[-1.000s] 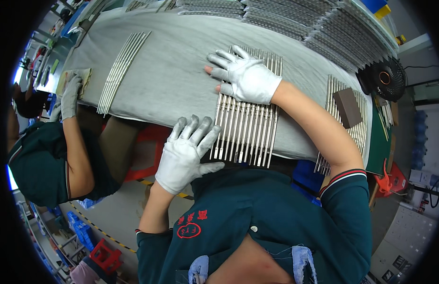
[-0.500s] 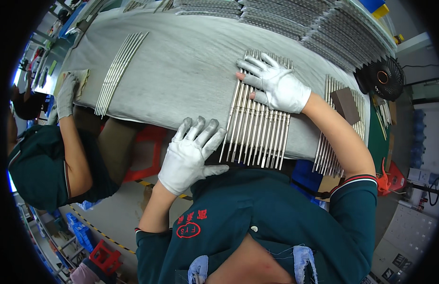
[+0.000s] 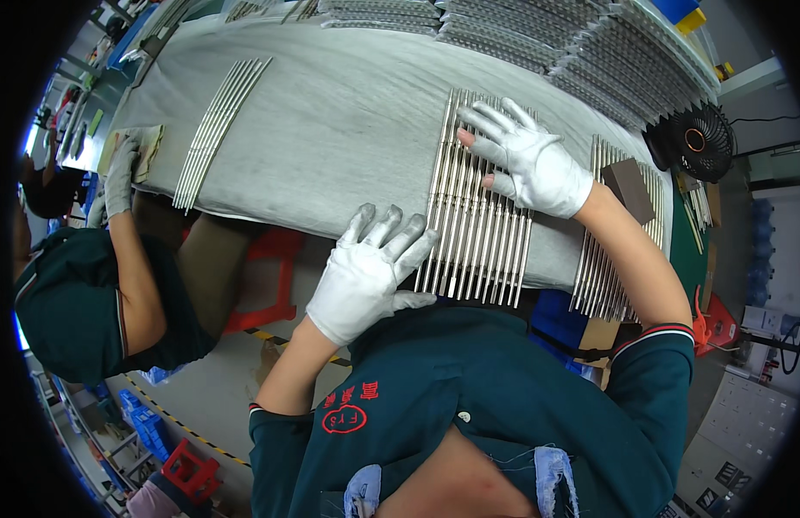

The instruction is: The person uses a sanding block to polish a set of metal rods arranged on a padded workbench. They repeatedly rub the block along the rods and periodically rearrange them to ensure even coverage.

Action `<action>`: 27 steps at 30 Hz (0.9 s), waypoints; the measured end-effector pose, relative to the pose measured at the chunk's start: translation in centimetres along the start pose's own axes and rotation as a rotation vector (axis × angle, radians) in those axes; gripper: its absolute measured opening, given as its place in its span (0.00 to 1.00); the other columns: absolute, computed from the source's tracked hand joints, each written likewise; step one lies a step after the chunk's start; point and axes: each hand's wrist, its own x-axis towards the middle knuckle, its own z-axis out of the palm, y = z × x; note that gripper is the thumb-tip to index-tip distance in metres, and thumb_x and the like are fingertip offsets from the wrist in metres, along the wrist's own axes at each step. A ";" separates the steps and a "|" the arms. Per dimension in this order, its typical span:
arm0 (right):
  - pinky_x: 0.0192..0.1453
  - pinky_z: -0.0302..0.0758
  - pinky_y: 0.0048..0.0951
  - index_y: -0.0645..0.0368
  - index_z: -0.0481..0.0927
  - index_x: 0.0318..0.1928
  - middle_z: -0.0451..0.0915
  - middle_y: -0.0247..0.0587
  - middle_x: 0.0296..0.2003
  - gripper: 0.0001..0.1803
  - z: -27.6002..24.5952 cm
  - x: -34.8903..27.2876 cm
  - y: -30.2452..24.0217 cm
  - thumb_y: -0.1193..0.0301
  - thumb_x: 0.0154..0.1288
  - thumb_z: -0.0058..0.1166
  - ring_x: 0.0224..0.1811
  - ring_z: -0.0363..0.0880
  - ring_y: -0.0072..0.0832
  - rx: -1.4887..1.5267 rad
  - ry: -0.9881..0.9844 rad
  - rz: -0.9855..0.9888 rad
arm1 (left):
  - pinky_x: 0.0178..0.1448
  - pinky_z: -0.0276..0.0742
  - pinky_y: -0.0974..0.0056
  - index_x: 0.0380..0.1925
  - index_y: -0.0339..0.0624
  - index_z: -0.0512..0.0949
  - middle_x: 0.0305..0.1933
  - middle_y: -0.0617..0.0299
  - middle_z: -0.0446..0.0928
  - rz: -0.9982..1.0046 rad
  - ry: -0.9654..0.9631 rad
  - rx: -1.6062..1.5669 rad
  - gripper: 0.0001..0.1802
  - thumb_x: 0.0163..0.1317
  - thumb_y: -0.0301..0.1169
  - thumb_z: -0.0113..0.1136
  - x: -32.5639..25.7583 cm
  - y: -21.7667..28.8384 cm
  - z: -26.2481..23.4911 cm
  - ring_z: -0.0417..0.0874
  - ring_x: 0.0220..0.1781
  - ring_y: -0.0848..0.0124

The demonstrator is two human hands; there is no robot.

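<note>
A row of long metal rods [image 3: 477, 220] lies side by side on the grey cloth-covered table [image 3: 348, 129]. My right hand [image 3: 529, 160], in a white glove, rests flat on the far part of the rods with its fingers spread. My left hand [image 3: 369, 268], also gloved in white with grey-stained fingertips, is open at the near left edge of the rods, its fingertips touching the outer rods at the table's edge.
A second rod batch [image 3: 611, 237] with a brown block [image 3: 631, 188] on it lies to the right. Another rod bundle [image 3: 217, 125] lies far left, near a co-worker's gloved hand [image 3: 122, 173]. Stacks of rods [image 3: 547, 39] line the back. A black fan [image 3: 693, 142] stands at right.
My right hand has slid rightward and farther across the rods. The rod row has shifted right with it. My left hand has stayed at the near left edge.
</note>
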 end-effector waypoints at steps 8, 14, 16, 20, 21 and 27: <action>0.82 0.47 0.56 0.54 0.65 0.75 0.60 0.56 0.76 0.39 0.0 -2.2 1.7 0.45 0.73 0.47 0.80 0.54 0.51 0.063 -0.008 0.135 | 0.76 0.62 0.39 0.68 0.46 0.70 0.67 0.50 0.75 0.005 -0.013 0.003 0.48 0.50 0.59 0.69 0.2 0.0 0.2 0.74 0.69 0.47; 0.81 0.51 0.57 0.55 0.67 0.73 0.61 0.53 0.75 0.36 1.2 -0.4 0.0 0.47 0.74 0.47 0.78 0.57 0.50 0.002 -0.063 0.067 | 0.77 0.59 0.39 0.67 0.45 0.71 0.67 0.49 0.74 0.005 -0.032 0.002 0.49 0.49 0.61 0.69 0.3 0.5 -0.1 0.74 0.69 0.46; 0.81 0.52 0.56 0.54 0.69 0.73 0.63 0.53 0.74 0.34 1.5 0.5 -0.1 0.48 0.75 0.45 0.77 0.59 0.50 -0.038 -0.050 0.011 | 0.77 0.59 0.38 0.68 0.46 0.70 0.67 0.49 0.74 0.006 -0.044 0.014 0.52 0.46 0.60 0.72 0.0 0.3 0.0 0.74 0.69 0.45; 0.81 0.53 0.55 0.54 0.70 0.71 0.64 0.52 0.74 0.32 2.1 2.0 -0.7 0.49 0.76 0.43 0.77 0.60 0.48 -0.035 -0.034 -0.025 | 0.77 0.60 0.38 0.71 0.48 0.66 0.68 0.49 0.73 -0.045 -0.035 0.007 0.57 0.42 0.62 0.74 -0.7 -0.4 -0.9 0.73 0.69 0.45; 0.81 0.53 0.55 0.54 0.70 0.71 0.64 0.52 0.73 0.32 2.3 2.3 -0.7 0.49 0.76 0.43 0.77 0.61 0.48 -0.039 -0.025 -0.030 | 0.76 0.60 0.37 0.71 0.48 0.65 0.68 0.49 0.73 -0.051 -0.006 0.022 0.58 0.41 0.62 0.74 -1.0 -0.7 -0.8 0.73 0.69 0.44; 0.81 0.53 0.54 0.54 0.74 0.69 0.66 0.51 0.73 0.31 3.6 5.0 -1.5 0.47 0.77 0.42 0.77 0.61 0.46 -0.014 0.022 -0.037 | 0.75 0.60 0.34 0.74 0.47 0.62 0.69 0.45 0.72 -0.124 0.049 0.067 0.62 0.38 0.60 0.76 -2.3 -2.0 -1.4 0.73 0.69 0.40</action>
